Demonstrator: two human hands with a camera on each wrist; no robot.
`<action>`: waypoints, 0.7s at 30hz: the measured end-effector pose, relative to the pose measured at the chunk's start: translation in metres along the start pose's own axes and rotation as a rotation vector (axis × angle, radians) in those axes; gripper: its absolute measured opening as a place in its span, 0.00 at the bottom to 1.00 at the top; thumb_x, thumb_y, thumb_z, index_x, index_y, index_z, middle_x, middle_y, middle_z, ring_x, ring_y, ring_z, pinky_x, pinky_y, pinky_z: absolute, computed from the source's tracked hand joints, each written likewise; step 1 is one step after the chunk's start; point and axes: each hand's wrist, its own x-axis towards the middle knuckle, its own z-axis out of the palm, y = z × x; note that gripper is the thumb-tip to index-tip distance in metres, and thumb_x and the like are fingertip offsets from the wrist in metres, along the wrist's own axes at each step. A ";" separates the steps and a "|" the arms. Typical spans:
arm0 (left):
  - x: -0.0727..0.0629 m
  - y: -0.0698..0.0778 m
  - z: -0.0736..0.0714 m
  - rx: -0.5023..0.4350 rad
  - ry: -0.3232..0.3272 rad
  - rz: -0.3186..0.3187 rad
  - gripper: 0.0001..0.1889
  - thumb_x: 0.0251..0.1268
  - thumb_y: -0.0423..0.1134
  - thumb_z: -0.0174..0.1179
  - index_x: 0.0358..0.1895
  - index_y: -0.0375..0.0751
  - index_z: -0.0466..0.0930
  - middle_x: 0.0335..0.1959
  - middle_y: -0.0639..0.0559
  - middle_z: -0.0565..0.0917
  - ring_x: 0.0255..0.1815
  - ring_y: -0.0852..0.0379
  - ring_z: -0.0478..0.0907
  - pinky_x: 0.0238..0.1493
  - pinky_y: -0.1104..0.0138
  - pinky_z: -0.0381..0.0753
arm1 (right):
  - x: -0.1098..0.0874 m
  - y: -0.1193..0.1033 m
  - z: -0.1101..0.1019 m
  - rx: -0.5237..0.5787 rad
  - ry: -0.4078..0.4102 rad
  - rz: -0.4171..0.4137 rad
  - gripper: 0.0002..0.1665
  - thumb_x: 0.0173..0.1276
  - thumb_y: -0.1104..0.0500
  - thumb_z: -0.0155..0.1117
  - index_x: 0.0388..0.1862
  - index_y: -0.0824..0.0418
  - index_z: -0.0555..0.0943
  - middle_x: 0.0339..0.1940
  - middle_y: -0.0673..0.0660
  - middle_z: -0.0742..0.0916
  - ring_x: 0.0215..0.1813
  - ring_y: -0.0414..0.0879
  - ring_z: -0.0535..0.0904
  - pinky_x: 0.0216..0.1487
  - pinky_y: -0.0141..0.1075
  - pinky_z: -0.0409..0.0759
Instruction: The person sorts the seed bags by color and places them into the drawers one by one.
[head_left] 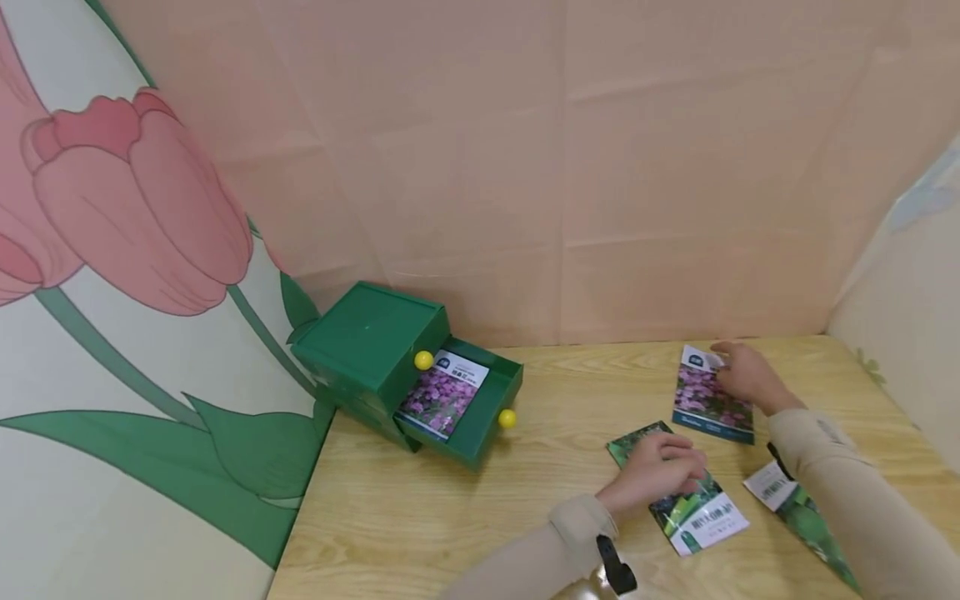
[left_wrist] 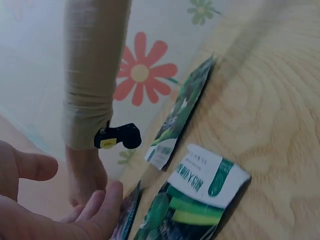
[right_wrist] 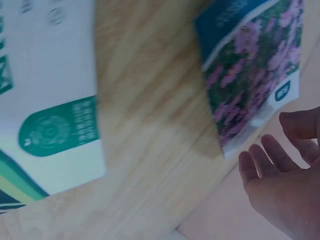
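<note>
My right hand (head_left: 746, 377) reaches the far right end of a seed packet (head_left: 708, 400) with pink-purple flowers. In the right wrist view its loosely bent fingers (right_wrist: 272, 162) are at the packet's white end, with thumb and fingertips spread apart. My left hand (head_left: 658, 468) hovers over a green vegetable seed packet (head_left: 701, 515), covering its middle. The left wrist view shows the left hand (left_wrist: 55, 215) with thumb and fingers apart and nothing between them. Another green seed packet (head_left: 802, 517) lies partly under the right forearm.
At the left stands a green box of drawers (head_left: 367, 333) with yellow round knobs. Its lower drawer (head_left: 487, 425) is pulled out and holds another purple-flower packet (head_left: 442, 396). A pink cloth-covered wall (head_left: 562, 208) backs the wooden table (head_left: 420, 533).
</note>
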 end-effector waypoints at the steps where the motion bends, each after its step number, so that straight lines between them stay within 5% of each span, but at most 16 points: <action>1: 0.003 -0.001 0.003 -0.016 0.008 -0.006 0.13 0.72 0.32 0.65 0.56 0.42 0.83 0.43 0.54 0.90 0.45 0.51 0.90 0.50 0.62 0.93 | 0.000 0.001 0.001 -0.007 -0.007 -0.002 0.34 0.56 0.72 0.56 0.64 0.85 0.72 0.59 0.87 0.80 0.51 0.74 0.79 0.52 0.70 0.78; 6: 0.018 -0.007 0.022 -0.139 0.079 -0.033 0.27 0.58 0.25 0.63 0.65 0.31 0.78 0.42 0.48 0.87 0.45 0.51 0.89 0.56 0.55 0.92 | -0.001 0.000 0.002 -0.021 -0.045 -0.008 0.38 0.53 0.73 0.59 0.66 0.85 0.70 0.59 0.88 0.78 0.56 0.79 0.78 0.57 0.74 0.76; 9: 0.028 -0.010 0.035 -0.256 0.127 -0.064 0.31 0.59 0.23 0.63 0.68 0.25 0.73 0.40 0.42 0.86 0.43 0.49 0.88 0.59 0.50 0.90 | -0.002 -0.003 0.002 -0.040 -0.055 0.021 0.40 0.53 0.72 0.60 0.68 0.83 0.70 0.61 0.89 0.76 0.58 0.82 0.76 0.56 0.76 0.76; 15: 0.043 -0.017 0.054 -0.414 0.211 -0.145 0.14 0.61 0.23 0.68 0.49 0.29 0.77 0.35 0.40 0.84 0.34 0.53 0.81 0.59 0.46 0.90 | -0.006 -0.001 0.007 -0.074 -0.054 0.058 0.40 0.54 0.70 0.62 0.69 0.80 0.69 0.63 0.89 0.72 0.59 0.85 0.73 0.52 0.78 0.76; 21: 0.051 -0.022 0.059 -0.507 0.255 -0.154 0.06 0.59 0.24 0.66 0.39 0.33 0.82 0.41 0.39 0.82 0.42 0.51 0.81 0.63 0.43 0.87 | -0.011 0.003 0.005 -0.074 -0.014 0.047 0.40 0.50 0.68 0.67 0.65 0.80 0.71 0.58 0.88 0.74 0.53 0.85 0.76 0.46 0.76 0.78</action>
